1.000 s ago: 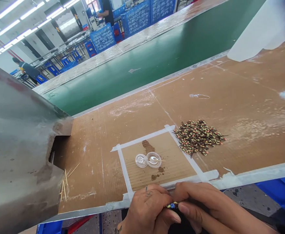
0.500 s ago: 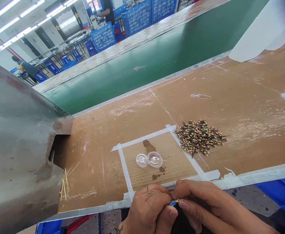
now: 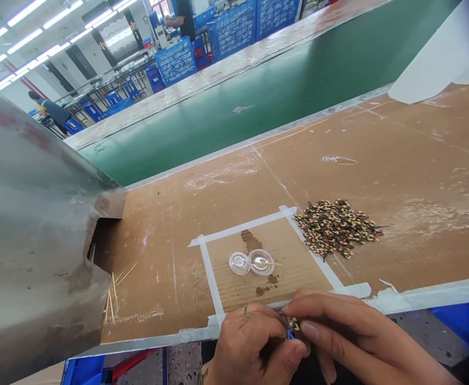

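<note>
A person is holding a small blue-and-yellow piece (image 3: 290, 332) between both hands, just off the near edge of a brown worktable (image 3: 202, 198). The left hand (image 3: 254, 342) is pinching the blue part between thumb and curled fingers; the right hand (image 3: 338, 326) is keeping thumb and forefinger narrow around the yellow end, its fingers partly hiding the piece. Directly ahead of the left hand, a clear cup (image 3: 262, 269) is sitting with a thin stick (image 3: 272, 263) in it, touching a smaller clear dish (image 3: 239, 263). Beyond the right hand, dark-and-yellow pieces (image 3: 338, 227) are lying heaped. Well left of the left hand, loose sticks (image 3: 111, 305) are resting beside a metal housing (image 3: 37, 230). Far beyond, a co-worker (image 3: 53, 111) is leaning forward.
</note>
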`<state>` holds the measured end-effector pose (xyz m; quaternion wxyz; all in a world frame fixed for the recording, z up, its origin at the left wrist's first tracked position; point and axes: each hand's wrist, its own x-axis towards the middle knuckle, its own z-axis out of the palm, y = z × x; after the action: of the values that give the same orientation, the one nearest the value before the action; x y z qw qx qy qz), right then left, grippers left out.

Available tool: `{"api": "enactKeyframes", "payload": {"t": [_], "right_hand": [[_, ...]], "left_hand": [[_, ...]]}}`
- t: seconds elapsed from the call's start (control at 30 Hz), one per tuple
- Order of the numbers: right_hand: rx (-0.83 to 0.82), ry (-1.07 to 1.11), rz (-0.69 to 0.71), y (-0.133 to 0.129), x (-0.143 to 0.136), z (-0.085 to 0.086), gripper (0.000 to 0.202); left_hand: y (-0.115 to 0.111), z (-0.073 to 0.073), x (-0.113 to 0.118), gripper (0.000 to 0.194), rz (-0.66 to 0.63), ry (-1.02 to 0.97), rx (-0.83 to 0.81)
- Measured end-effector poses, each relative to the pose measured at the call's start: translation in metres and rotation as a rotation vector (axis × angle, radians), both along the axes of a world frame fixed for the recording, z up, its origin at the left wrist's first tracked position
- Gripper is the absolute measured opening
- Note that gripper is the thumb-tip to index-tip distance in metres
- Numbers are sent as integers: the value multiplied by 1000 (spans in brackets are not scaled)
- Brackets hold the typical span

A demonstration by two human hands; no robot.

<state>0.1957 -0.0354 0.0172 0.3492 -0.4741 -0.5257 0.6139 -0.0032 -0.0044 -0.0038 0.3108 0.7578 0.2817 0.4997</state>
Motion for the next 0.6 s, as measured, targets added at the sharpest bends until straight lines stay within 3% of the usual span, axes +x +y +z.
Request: {"api": "enactKeyframes", "payload": {"t": [0.1, 0.17, 0.3, 0.43, 0.6], "right_hand": [[-100, 80, -132, -1, -6, 8, 47], [-128, 98, -147, 0, -10, 12, 46], [-120, 71, -105, -1, -10, 13, 46], [-83, 54, 44, 1, -1, 3, 44], [-109, 34, 89, 5, -5, 2, 53]], "left_hand": [[-1, -3, -1, 22, -10, -19, -35], [-1, -2, 0, 20, -4, -20, -27], [1, 3, 1, 20, -3, -17, 5], [2, 5, -1, 24, 27, 14, 28], [-3, -10, 2, 28, 24, 29, -26]]}}
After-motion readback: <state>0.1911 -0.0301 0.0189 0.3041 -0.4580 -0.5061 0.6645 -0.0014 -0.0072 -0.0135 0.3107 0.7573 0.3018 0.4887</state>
